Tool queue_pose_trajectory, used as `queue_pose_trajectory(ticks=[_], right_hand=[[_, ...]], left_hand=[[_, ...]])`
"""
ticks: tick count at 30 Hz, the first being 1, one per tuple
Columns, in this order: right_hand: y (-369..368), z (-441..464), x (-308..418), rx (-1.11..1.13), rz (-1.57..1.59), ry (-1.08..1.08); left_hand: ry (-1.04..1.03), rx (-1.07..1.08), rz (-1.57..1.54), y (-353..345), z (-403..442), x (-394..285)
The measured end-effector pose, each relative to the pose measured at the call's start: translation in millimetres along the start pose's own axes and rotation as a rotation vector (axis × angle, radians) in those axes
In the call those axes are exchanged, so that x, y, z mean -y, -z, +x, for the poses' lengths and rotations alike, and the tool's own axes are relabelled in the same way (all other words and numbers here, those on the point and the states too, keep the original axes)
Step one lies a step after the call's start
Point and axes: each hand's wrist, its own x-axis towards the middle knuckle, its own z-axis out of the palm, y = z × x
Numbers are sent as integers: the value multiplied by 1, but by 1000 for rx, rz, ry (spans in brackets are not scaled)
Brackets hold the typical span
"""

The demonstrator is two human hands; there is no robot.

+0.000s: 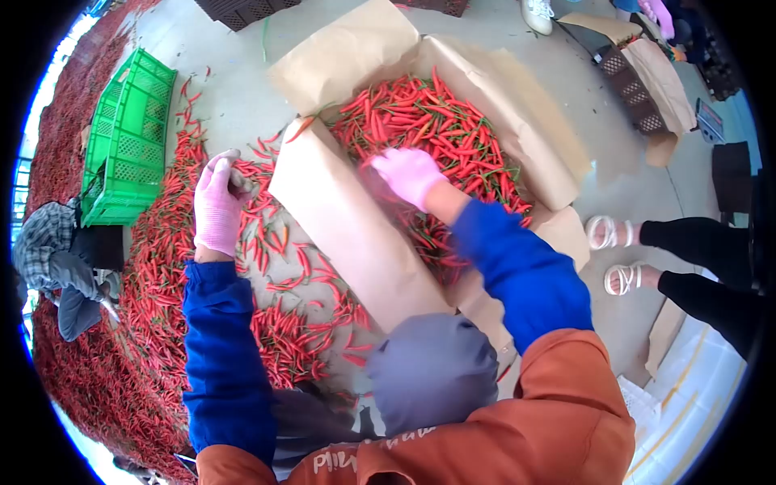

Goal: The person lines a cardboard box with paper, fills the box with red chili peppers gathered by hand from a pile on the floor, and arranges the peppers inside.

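Noted chillies [436, 121] heaped in paper-lined box [347, 226], also strewn across floor [230, 81]. Judged light, smooth, easily bruised; best pinched near stems. Left hand [218, 194] curled above floor spill, right hand [410, 176] blurred over box; cannot tell grasp of either. Cannot see inside green crate [133, 137].

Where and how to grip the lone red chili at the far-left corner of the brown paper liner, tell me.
Pinch the red chili at mid-body, thumb and forefinger on its long sides, probably coming from the left with the left hand, outside the brown paper liner. Its slim body slants, stem end toward upper right, leaving its outer side seemingly open.
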Motion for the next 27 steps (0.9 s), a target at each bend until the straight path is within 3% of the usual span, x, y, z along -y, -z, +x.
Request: queue_pose_trajectory(ticks=[1,2,5,8,9,12,15,17,22,25,27], right_hand=[[9,-29,-10,81,-19,-24],[13,-58,-20,7,-7,15],[57,-108,-26,110,98,-249],[63,-136,-42,105,-43,-445],[81,-127,-29,423,-142,-401],[112,-106,-20,805,-136,-198],[103,-59,-62,513,26,-362],[79,-12,-65,275,11,-322],[-4,76,-11,158,-69,-359],[-23,89,20,73,-154,-439],[-26,83,29,27,-121,-380]], left_hand=[[25,-25,-31,-8,-4,1],[35,21,-30,-17,-7,5],[61,192,24,-54,-20,22],[168,301,16,-88,-32,43],[190,311,-14,-91,-29,47],[123,281,37,-84,-17,36],[63,271,87,-67,-11,8],[46,259,113,-62,-13,-9],[-10,257,304,-48,-26,-40],[-12,249,376,-41,-36,-52],[-6,240,360,-37,-34,-56]])
